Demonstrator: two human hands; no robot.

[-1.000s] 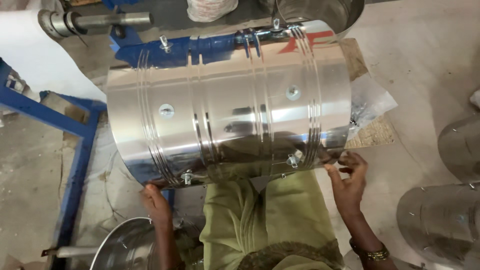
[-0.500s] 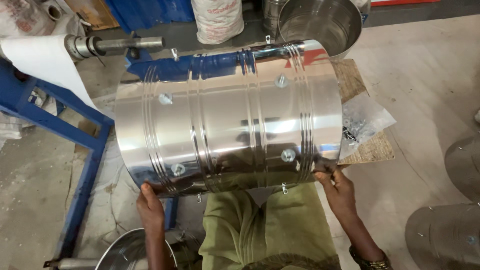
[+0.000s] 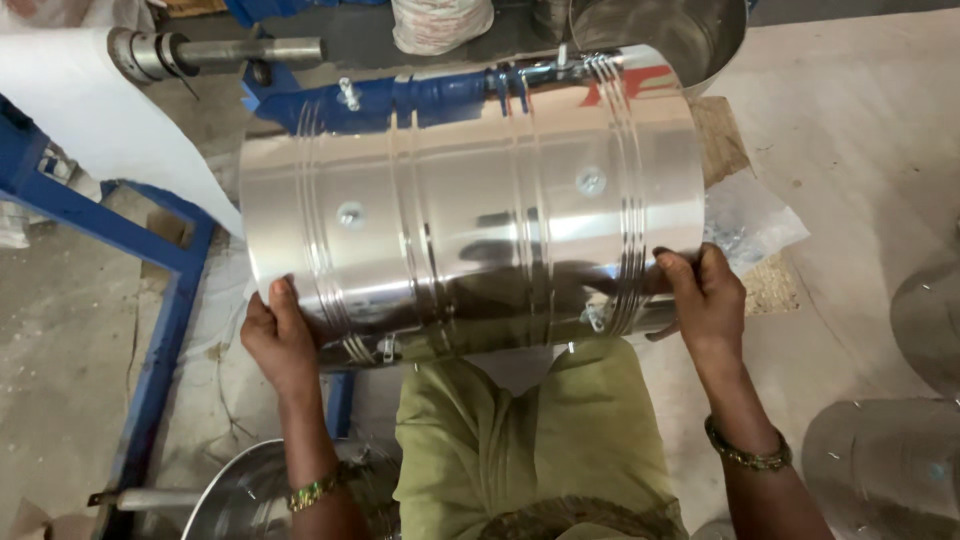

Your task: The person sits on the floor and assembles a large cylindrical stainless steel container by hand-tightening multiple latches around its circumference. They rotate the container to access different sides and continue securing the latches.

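Sideways across our lap lies the shiny steel drum (image 3: 470, 200), its long axis running left to right, so each end sits at one hand. Our left hand (image 3: 278, 338) clasps the left rim from below, thumb up on the outer wall, fingers curled under and out of sight. Our right hand (image 3: 705, 300) grips the right rim, fingers wrapped over the ribbed edge. Both hands sit at the drum's near, lower side, about equally close; its bulk lies away from us, toward the blue frame (image 3: 150, 260). A clasp (image 3: 596, 316) on the drum hangs just beside our right fingers.
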